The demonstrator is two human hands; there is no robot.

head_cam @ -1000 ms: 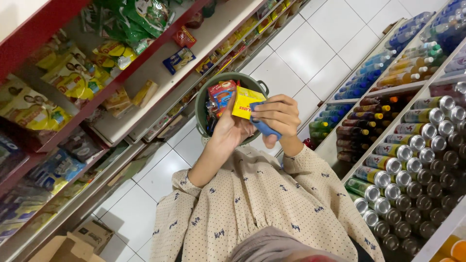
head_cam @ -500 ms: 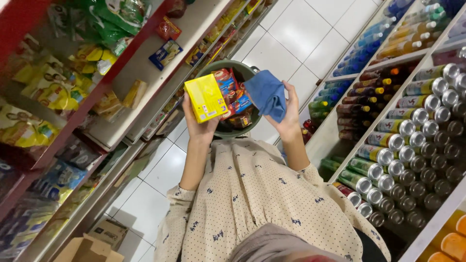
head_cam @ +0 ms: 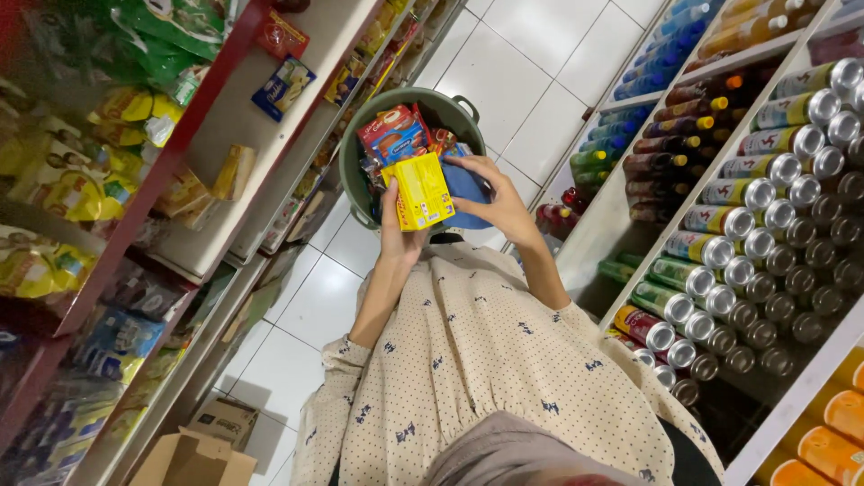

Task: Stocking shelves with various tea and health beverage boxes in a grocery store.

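My left hand [head_cam: 396, 229] grips a flat yellow box [head_cam: 420, 191] by its lower edge, holding it upright over a dark green bucket [head_cam: 353, 184]. My right hand [head_cam: 498, 200] lies on a blue packet [head_cam: 464, 191] just right of the box, fingers spread over it. The box and the packet touch side by side above the bucket's near rim. Inside the bucket are red and blue snack packets [head_cam: 393, 135]. My sleeves are cream with small dark marks.
A red-edged shelf rack [head_cam: 193, 117] with snack bags and boxes runs along the left. On the right stand shelves of drink cans [head_cam: 747, 243] and bottles [head_cam: 648, 81]. White floor tiles [head_cam: 531, 63] lie between. An open cardboard box [head_cam: 193, 454] sits at the lower left.
Half a second ago my hands were apart, the yellow box lifted to the left and the blue packet to the right. Now both have come together and lower, over the bucket.
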